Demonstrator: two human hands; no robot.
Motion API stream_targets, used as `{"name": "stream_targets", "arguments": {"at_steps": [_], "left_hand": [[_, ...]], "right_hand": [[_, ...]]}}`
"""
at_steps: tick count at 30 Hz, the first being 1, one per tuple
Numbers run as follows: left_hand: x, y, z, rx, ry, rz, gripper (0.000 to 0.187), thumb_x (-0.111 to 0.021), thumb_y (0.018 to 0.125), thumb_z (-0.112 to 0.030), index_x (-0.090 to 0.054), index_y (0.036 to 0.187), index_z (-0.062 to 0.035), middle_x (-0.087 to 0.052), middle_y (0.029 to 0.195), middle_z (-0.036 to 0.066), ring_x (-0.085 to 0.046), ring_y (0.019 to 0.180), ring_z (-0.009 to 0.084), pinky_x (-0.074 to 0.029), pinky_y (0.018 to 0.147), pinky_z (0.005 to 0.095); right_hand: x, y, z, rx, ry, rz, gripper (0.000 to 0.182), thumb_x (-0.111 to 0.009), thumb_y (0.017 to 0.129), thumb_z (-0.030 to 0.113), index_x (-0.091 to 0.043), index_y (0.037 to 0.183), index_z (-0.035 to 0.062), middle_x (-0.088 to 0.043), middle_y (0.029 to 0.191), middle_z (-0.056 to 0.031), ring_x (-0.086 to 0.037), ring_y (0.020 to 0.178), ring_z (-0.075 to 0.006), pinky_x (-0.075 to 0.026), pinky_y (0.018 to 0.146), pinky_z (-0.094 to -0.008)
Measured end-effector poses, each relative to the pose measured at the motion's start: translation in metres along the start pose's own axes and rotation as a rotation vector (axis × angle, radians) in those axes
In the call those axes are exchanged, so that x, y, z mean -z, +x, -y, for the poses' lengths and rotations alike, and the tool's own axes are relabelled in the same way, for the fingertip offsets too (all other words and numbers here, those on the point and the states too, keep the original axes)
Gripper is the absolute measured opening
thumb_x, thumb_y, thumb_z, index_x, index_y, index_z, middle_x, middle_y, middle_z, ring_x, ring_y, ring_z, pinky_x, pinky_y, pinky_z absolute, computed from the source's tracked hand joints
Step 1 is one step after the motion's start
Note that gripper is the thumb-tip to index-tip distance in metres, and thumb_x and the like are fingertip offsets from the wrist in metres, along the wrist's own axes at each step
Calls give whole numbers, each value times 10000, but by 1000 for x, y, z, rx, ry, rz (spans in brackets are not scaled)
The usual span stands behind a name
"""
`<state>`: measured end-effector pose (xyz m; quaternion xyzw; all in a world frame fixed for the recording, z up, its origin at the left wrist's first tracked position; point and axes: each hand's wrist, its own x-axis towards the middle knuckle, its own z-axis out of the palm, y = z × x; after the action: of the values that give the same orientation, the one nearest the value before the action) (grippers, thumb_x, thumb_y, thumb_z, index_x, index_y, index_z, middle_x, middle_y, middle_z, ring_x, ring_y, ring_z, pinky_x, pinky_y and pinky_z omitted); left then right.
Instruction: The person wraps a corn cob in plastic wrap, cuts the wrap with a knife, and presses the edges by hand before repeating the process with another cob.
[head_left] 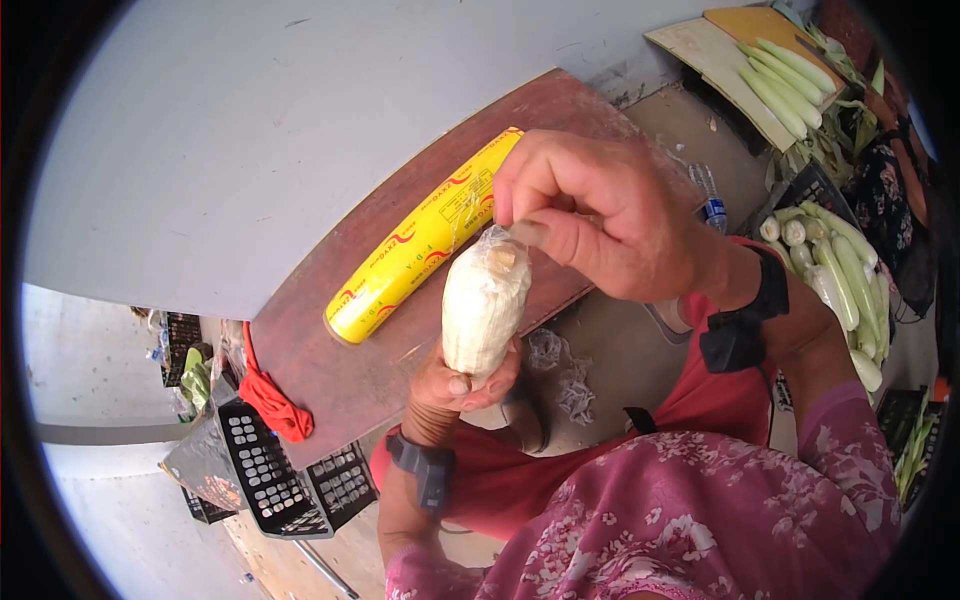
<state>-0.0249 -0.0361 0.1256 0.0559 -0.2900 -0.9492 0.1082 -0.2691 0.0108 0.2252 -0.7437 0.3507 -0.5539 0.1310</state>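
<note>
My left hand (468, 385) is wrapped round the lower end of a pale, whitish ear of corn (483, 310) in its inner husk, held upright. Clear cling film covers its top, where the cut stem end shows. With thumb and forefinger pinched together, my right hand (610, 215) grips the film just above that end. Behind the ear, a yellow printed roll of cling film (410, 255) lies slantwise on the reddish-brown table (330, 390), partly hidden by my right hand.
Pale green ears of corn (835, 270) fill a crate at right, and several more (785, 85) lie on a board near another person's arm (900, 150). A water bottle (710, 200) and crumpled film (575, 390) are on the floor. A red cloth (275, 405) hangs by a black crate (265, 470).
</note>
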Motion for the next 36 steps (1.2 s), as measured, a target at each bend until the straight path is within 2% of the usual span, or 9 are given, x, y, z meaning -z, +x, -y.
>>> {"name": "stream_targets", "arguments": {"at_steps": [3,6,9,15,17,20,23,27,36], "left_hand": [[-1,1,-1,-20,15,-9,657,-816,669,-250,-435,1120,36,-466,700,98,-394,374,82,-312,318,187],[-2,2,0,-68,48,-28,657,-793,686,-272,-444,1147,38,-489,707,102,-396,375,84,-305,327,197],[1,2,1,-97,59,-32,645,-753,716,-280,-462,1182,57,-522,714,117,-382,384,89,-304,345,210],[4,-1,1,-77,35,-19,644,-747,711,-294,-466,1171,58,-512,702,109,-381,379,89,-305,346,213],[5,-3,2,-83,14,-25,643,-745,710,-290,-463,1171,59,-510,701,108,-386,380,91,-309,348,215],[4,0,1,-61,15,0,649,-744,709,-292,-461,1171,64,-511,701,108,-401,382,94,-318,350,214],[0,5,-1,-12,34,21,637,-783,688,-307,-459,1123,27,-476,711,94,-426,394,83,-335,338,188],[2,5,2,22,-7,42,648,-791,682,-306,-445,1122,23,-473,702,102,-416,384,90,-333,324,194],[-7,7,6,-4,-113,92,653,-759,724,-357,-433,1140,25,-462,682,103,-403,369,114,-333,319,216]], "right_hand": [[-12,-2,-2,228,-126,-69,89,-621,856,34,-538,885,19,-545,817,-101,-598,711,-220,-496,619,-310],[-20,-4,-1,283,-206,-140,111,-638,816,23,-529,839,17,-551,866,-93,-604,706,-207,-519,605,-306],[-18,-6,0,412,-394,-106,149,-666,755,31,-524,799,20,-548,861,-91,-613,704,-185,-521,563,-290],[-6,-6,4,546,-303,46,178,-710,740,119,-591,852,46,-586,935,-83,-622,695,-179,-529,548,-299],[-6,-7,4,540,-279,-42,264,-726,767,173,-607,966,48,-593,1020,-95,-633,772,-199,-542,624,-315],[0,-1,12,269,-190,-99,478,-705,829,331,-567,1182,39,-583,1182,-148,-629,939,-242,-524,752,-342],[-8,-4,-1,41,2,-61,605,-718,841,325,-486,1312,22,-545,1262,-167,-597,1059,-266,-487,881,-355],[-15,-11,-16,34,83,175,613,-711,859,262,-455,1349,-2,-554,1244,-176,-592,1078,-290,-470,933,-353],[-32,-11,-13,113,80,12,422,-690,857,111,-564,1248,10,-623,1136,-146,-634,1007,-275,-516,842,-340]]}}
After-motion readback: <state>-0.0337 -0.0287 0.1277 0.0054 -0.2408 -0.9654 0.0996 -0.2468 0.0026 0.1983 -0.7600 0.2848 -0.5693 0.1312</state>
